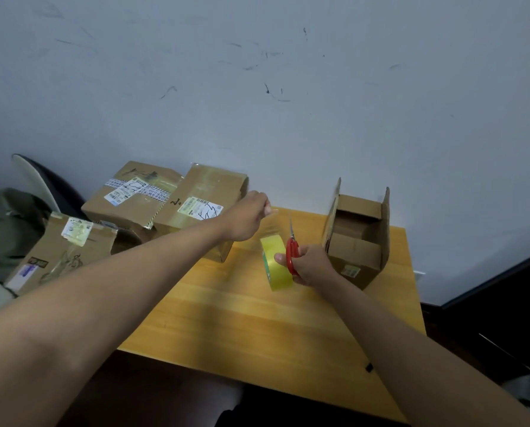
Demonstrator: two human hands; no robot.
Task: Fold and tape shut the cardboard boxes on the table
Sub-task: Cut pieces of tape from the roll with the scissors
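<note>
Left hand (pixel 247 217) pinches clear tape end pulled from yellow tape roll (pixel 276 262). Right hand (pixel 311 264) grips roll plus red scissors (pixel 292 251). Open box (pixel 357 235) just right of it on desk (pixel 257 328). Labels unreadable.

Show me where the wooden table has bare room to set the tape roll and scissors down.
The widest bare patch of the yellow wooden table lies along its near edge, in front of the yellow tape roll. A narrow strip runs right of the open cardboard box. The far left is crowded with taped cardboard boxes.
</note>
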